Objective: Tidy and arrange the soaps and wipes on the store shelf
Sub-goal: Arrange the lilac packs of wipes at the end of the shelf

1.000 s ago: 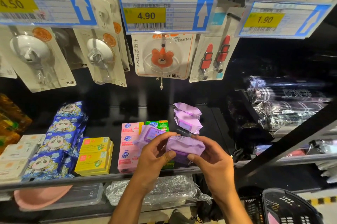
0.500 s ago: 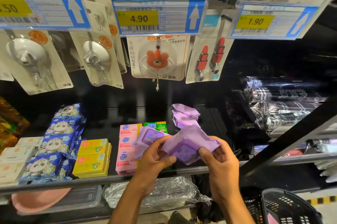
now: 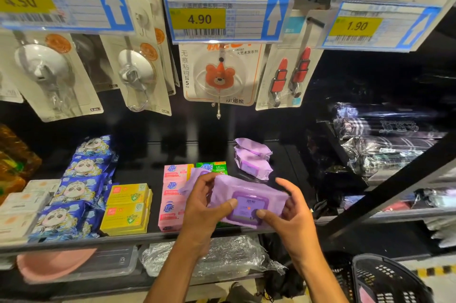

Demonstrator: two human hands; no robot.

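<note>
1. While both hands grip it, the purple wipes pack [image 3: 246,194] sits in the air just above the shelf's front lip [image 3: 98,238], lid facing up.
2. The left hand [image 3: 204,206] clasps the pack's left end, thumb on the lid and fingers curled behind. The right hand [image 3: 293,216] pinches the right end, thumb on the lid's lower edge and forefinger lifted.
3. A second purple pack [image 3: 195,177] shows behind the left fingers; it is unclear whether they hold it.
4. The black basket [image 3: 385,278] at lower right is lattice-walled, with something pink inside that is too hidden to identify.
5. On the lower shelf a clear lidded tub [image 3: 111,260] stands beside a pink basin [image 3: 49,265]; its contents cannot be made out.
6. On the shelf, pink soap boxes [image 3: 172,194] form a front-to-back column, a green box [image 3: 213,167] beside its back end. Yellow boxes [image 3: 128,209] are stacked to the left, then glossy blue panda packs [image 3: 79,186].
7. Two soft purple packs [image 3: 253,159] lie piled near the back, with bare dark shelf around them and behind the boxes.
8. Carded hooks [image 3: 138,66] hang above, under stiff price tags [image 3: 227,16].
</note>
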